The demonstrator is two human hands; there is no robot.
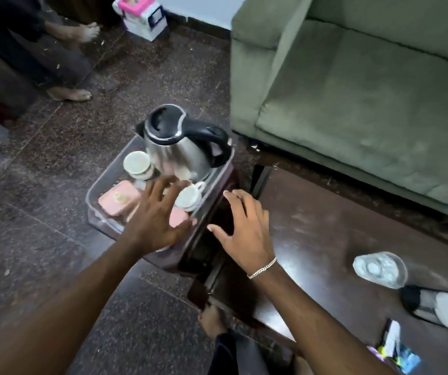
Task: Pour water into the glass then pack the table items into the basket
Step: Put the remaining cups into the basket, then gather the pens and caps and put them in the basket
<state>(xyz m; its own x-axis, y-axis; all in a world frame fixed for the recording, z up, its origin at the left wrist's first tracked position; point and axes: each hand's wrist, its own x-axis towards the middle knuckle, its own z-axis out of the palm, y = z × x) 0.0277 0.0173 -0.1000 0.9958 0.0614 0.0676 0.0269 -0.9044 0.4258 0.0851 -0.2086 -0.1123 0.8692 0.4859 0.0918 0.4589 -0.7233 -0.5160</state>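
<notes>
Over at the left end of the dark bench (312,226) sits a clear plastic basket (94,209), already well filled. A steel kettle (179,150) with a black lid and handle stands upright at its far end. Just beside the kettle, on the left, a white cup (137,163) rests in the basket; a second cup (189,197) lies nearer, its handle pointing toward the kettle. Two pink boxes lie at the near end — one box (118,200) to the left, the other (178,217) partly hidden under the left hand.

That left hand (155,217) hovers above the basket's near half, fingers (160,185) spread wide and gripping nothing. The right hand (247,226) hangs over the bench edge just right of the basket, also open, thumb stretched toward the left hand; a silver bracelet (262,269) circles its wrist. Neither hand clearly touches anything, though motion blur makes that hard to settle.

Well apart on the right, a glass (379,269) stands on the bench — blurred, so its water level I cannot tell. Beyond the bench is a green sofa (366,90). Someone's bare feet (71,94) rest on the speckled floor (41,185) at the far left.
</notes>
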